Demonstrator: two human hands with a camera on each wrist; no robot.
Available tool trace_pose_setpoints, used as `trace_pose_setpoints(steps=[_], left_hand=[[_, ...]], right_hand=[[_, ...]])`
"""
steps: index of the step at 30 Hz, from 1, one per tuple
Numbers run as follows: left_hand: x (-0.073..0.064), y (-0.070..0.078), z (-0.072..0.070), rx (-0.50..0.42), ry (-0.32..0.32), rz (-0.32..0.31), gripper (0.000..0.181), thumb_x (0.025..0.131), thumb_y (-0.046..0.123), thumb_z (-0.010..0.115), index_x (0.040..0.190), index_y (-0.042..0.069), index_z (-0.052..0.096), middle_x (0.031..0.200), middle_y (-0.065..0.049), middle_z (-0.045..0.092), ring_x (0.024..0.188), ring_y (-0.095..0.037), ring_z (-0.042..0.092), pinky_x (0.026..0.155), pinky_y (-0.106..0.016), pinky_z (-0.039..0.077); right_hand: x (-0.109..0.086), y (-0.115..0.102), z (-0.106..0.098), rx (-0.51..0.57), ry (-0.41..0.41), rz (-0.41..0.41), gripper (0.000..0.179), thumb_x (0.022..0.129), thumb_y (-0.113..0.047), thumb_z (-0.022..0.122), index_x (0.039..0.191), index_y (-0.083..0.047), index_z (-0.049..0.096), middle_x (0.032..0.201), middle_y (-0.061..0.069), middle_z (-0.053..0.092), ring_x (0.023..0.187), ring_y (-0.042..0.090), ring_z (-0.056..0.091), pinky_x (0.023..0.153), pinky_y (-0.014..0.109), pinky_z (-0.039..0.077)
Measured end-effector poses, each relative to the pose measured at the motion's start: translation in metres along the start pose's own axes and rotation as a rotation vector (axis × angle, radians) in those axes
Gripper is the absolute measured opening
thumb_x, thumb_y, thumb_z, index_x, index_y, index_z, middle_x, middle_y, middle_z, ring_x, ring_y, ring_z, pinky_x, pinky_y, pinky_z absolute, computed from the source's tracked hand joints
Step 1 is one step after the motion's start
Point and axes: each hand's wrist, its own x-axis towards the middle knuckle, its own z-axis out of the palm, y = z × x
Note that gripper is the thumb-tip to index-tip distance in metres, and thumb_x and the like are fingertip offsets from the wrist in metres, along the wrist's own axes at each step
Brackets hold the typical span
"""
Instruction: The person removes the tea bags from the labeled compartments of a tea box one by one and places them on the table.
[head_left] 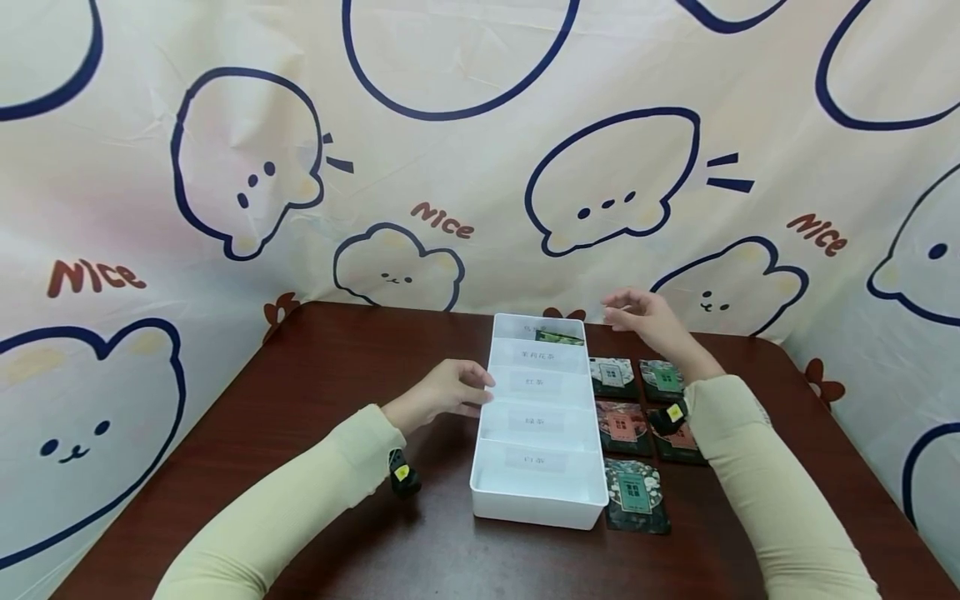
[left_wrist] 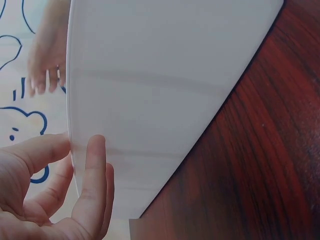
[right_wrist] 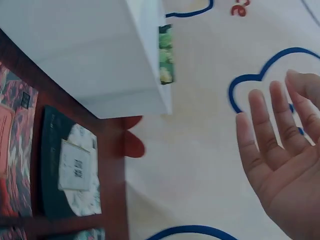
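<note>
A long white box (head_left: 536, 508), split into several labelled compartments, stands on the table. My left hand (head_left: 448, 388) is at its left side and pinches the rim, with fingers (left_wrist: 95, 175) along the outer wall. A green tea packet (head_left: 559, 337) leans in the rearmost compartment and pokes over the edge in the right wrist view. My right hand (head_left: 648, 321) is raised past the box's far right corner, holding nothing, its fingers (right_wrist: 265, 120) loosely spread. Below it lie flat tea packets: a white-and-dark one (head_left: 613, 377) and a green one (head_left: 662, 379).
Two reddish packets (head_left: 622, 427) (head_left: 678, 442) lie along the box's right side, the outer one partly hidden by the right wrist camera. A dark floral packet (head_left: 636, 496) with a teal label is at the near right corner. A printed cloth (head_left: 480, 167) hangs behind the table.
</note>
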Motion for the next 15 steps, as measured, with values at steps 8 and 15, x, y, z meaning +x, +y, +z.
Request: trace_pose_setpoints(steps=[8, 15], left_hand=[[-0.001, 0.001, 0.001, -0.003, 0.001, -0.003, 0.022, 0.084, 0.002, 0.073, 0.105, 0.001, 0.066, 0.103, -0.015, 0.060, 0.081, -0.022, 0.066, 0.073, -0.037, 0.061], [-0.001, 0.001, 0.001, -0.004, 0.003, -0.008, 0.020, 0.084, 0.001, 0.073, 0.103, 0.003, 0.066, 0.104, -0.016, 0.060, 0.082, -0.023, 0.067, 0.074, -0.037, 0.061]], right_hand=[[0.022, 0.018, 0.023, -0.039, -0.019, 0.059, 0.036, 0.097, -0.031, 0.060, 0.121, -0.005, 0.057, 0.120, 0.019, 0.058, 0.110, 0.038, 0.057, 0.087, 0.035, 0.055], [0.028, 0.026, 0.035, -0.070, -0.067, 0.104, 0.034, 0.098, -0.024, 0.058, 0.121, 0.001, 0.058, 0.120, 0.019, 0.058, 0.105, 0.033, 0.057, 0.087, 0.041, 0.054]])
